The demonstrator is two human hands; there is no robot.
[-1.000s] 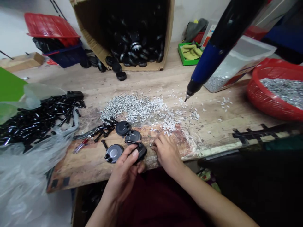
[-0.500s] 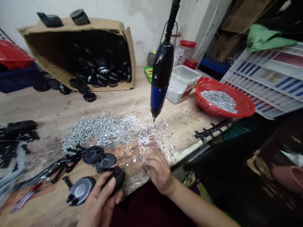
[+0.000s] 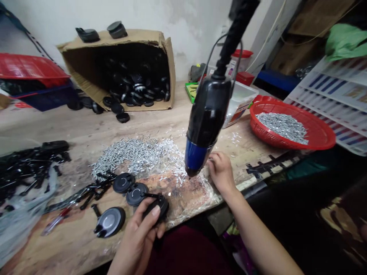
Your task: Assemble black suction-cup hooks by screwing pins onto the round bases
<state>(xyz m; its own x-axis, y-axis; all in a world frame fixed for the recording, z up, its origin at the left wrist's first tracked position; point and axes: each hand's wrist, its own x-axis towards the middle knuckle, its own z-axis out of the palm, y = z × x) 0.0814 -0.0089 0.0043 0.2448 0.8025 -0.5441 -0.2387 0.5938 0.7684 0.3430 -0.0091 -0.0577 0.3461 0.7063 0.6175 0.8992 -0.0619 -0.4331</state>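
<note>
I hold a black round part point(image 3: 164, 209) in my left grip point(image 3: 143, 231), fingers clenched on it, thumb on the near face, its lever arm point(image 3: 151, 195) lying across the top; the part is above the front edge of the tabletop point(image 3: 155, 126). My right grip point(image 3: 221, 172) is located just beside the collar of the powered driver point(image 3: 208, 114), fingers curled; I cannot tell whether a small piece is pinched there. The driver hangs tilted, bit downward, over the loose white pieces point(image 3: 178, 173). Adjoining these to the left is the heap of metal pins point(image 3: 120, 154). Two dark discs point(image 3: 124, 183) lie near the held part, and a larger grey-faced disc point(image 3: 111, 220) lies left of the left grip. At right stands a red basket point(image 3: 323, 135) containing further metal pieces; at the rear, a cardboard box point(image 3: 169, 72) on its side contains black round parts.
</note>
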